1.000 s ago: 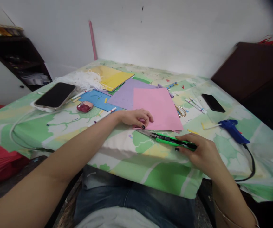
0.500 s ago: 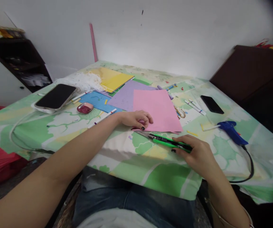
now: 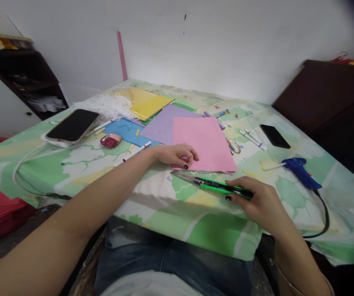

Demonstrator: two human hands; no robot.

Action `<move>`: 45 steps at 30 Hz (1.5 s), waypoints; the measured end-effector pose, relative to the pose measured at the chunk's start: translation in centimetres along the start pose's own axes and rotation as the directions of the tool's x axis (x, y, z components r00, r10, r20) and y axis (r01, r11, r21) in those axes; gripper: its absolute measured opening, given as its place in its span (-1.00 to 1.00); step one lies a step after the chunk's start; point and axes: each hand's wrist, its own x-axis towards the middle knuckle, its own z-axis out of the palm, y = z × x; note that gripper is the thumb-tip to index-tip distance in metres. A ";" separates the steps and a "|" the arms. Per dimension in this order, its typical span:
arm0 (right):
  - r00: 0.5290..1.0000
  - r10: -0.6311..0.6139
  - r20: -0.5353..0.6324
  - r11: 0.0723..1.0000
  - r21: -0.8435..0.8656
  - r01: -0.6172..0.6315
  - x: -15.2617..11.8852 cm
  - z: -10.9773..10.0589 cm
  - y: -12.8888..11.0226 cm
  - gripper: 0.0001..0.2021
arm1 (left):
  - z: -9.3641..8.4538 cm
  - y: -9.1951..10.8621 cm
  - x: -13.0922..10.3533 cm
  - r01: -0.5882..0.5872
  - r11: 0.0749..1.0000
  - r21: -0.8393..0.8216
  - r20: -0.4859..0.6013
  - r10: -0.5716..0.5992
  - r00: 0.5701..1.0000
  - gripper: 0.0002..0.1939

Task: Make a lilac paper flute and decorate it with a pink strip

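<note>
Green cutter (image 3: 215, 185) slightly farther from pink paper (image 3: 204, 140)

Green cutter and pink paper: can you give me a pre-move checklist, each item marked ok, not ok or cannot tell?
1. Left hand resting on the pink paper: ok.
2. Green cutter held in the right hand: ok.
3. Blade out of the handle: ok.
4. Blade well away from the left hand: not ok, it lies close in front of the fingers.
5. Blade touching the tablecloth: cannot tell.
6. Blue glue gun apart from the paper: ok, off to the right.
</note>
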 end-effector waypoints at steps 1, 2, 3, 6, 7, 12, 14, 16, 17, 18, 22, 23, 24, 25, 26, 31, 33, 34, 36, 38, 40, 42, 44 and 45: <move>1.000 0.002 0.003 1.000 0.006 -0.002 0.0 0.0 -0.1 -0.80 | 0.0 0.0 0.0 0.000 1.000 -0.007 -0.004 0.000 1.000 -0.92; 1.000 0.005 0.008 1.000 0.011 -0.005 0.0 -0.1 -0.2 -0.80 | 0.0 -0.1 0.0 0.002 1.000 -0.016 -0.008 -0.002 1.000 -0.92; 1.000 0.008 0.017 1.000 0.013 -0.008 0.0 -0.2 -0.3 -0.80 | 0.0 -0.1 0.0 0.005 1.000 -0.030 -0.013 -0.005 1.000 -0.93; 0.999 0.021 0.039 1.000 0.023 -0.021 -0.1 -1.0 -0.1 -0.78 | -0.1 0.0 0.0 0.018 0.994 -0.104 -0.028 -0.021 0.999 -0.95; 0.999 0.027 0.034 0.999 0.030 -0.028 -0.2 -1.4 0.1 -0.78 | -0.1 0.0 0.0 0.022 0.990 -0.142 -0.036 -0.027 0.999 -0.95; 0.976 0.127 -0.179 0.990 0.079 -0.114 -1.1 -3.8 2.7 -0.74 | 0.1 -0.2 -0.1 0.064 0.947 -0.314 -0.088 -0.096 0.992 -0.96; 0.926 0.182 -0.331 0.983 0.030 -0.182 -1.2 -4.4 3.7 -0.71 | 0.2 -0.4 -0.2 0.083 0.937 -0.338 -0.107 -0.126 0.986 -0.94; 0.876 0.207 -0.436 0.964 -0.061 -0.258 -1.1 -4.5 4.5 -0.71 | 0.3 -0.6 -0.3 0.091 0.931 -0.354 -0.138 -0.149 0.979 -0.92; 0.865 0.215 -0.453 0.952 -0.102 -0.290 -0.9 -4.4 4.7 -0.71 | 0.3 -0.7 -0.3 0.090 0.927 -0.363 -0.167 -0.160 0.973 -0.91; 0.861 0.225 -0.455 0.938 -0.137 -0.317 -0.7 -4.2 5.0 -0.71 | 0.4 -0.8 -0.2 0.089 0.924 -0.372 -0.206 -0.175 0.963 -0.90; 0.857 0.240 -0.456 0.896 -0.235 -0.376 0.1 -3.0 5.6 -0.67 | 0.1 -1.3 0.0 0.227 0.928 -0.296 -0.432 -0.342 0.835 -0.85; 0.853 0.217 -0.474 0.892 -0.260 -0.371 0.3 -2.6 5.8 -0.67 | 0.0 -1.5 0.1 0.323 0.913 -0.249 -0.505 -0.407 0.761 -0.84; 0.850 0.187 -0.492 0.890 -0.282 -0.359 0.4 -2.3 5.8 -0.66 | -0.1 -1.8 0.1 0.433 0.879 -0.201 -0.582 -0.463 0.669 -0.83; 0.846 0.158 -0.509 0.889 -0.301 -0.347 0.5 -1.9 5.9 -0.66 | -0.3 -2.2 0.0 0.520 0.836 -0.172 -0.645 -0.495 0.582 -0.81; 0.840 0.137 -0.525 0.886 -0.314 -0.341 0.5 -1.6 5.8 -0.66 | -0.5 -2.6 -0.1 0.573 0.804 -0.158 -0.687 -0.506 0.521 -0.78; 0.860 0.142 -0.491 0.867 -0.357 -0.347 0.6 -0.2 4.9 -0.68 | -0.7 -3.9 -0.3 0.741 0.662 -0.108 -0.755 -0.539 0.372 -0.60; 0.871 0.159 -0.465 0.854 -0.378 -0.358 0.5 0.1 4.3 -0.70 | -0.6 -3.8 -0.1 0.767 0.636 -0.082 -0.747 -0.549 0.375 -0.56; 0.867 0.161 -0.472 0.842 -0.393 -0.370 0.5 0.2 4.0 -0.71 | -0.6 -3.8 0.0 0.778 0.624 -0.073 -0.743 -0.554 0.375 -0.56; 0.851 0.131 -0.508 0.828 -0.417 -0.376 0.4 0.4 3.3 -0.75 | -0.6 -3.8 0.2 0.798 0.599 -0.063 -0.741 -0.564 0.365 -0.57; 0.855 0.071 -0.513 0.867 -0.393 -0.307 0.6 0.7 2.3 -0.78 | -0.6 -3.9 0.5 0.818 0.571 -0.068 -0.744 -0.575 0.339 -0.56; 0.907 -0.005 -0.421 0.950 -0.285 -0.128 1.1 1.2 1.0 -0.81 | -0.7 -4.1 0.9 0.833 0.546 -0.083 -0.747 -0.588 0.311 -0.50; 0.960 -0.068 -0.271 0.989 -0.145 0.030 1.9 1.9 -0.6 -0.83 | -0.8 -4.3 1.2 0.842 0.531 -0.099 -0.741 -0.604 0.293 -0.43; 0.988 -0.069 -0.136 0.994 -0.098 0.056 3.0 2.7 -2.2 -0.81 | -0.9 -4.3 1.5 0.846 0.522 -0.109 -0.727 -0.622 0.290 -0.39; 0.996 -0.065 -0.064 0.993 -0.108 0.058 3.5 3.0 -3.0 -0.77 | -0.9 -4.3 1.7 0.847 0.520 -0.111 -0.720 -0.630 0.292 -0.39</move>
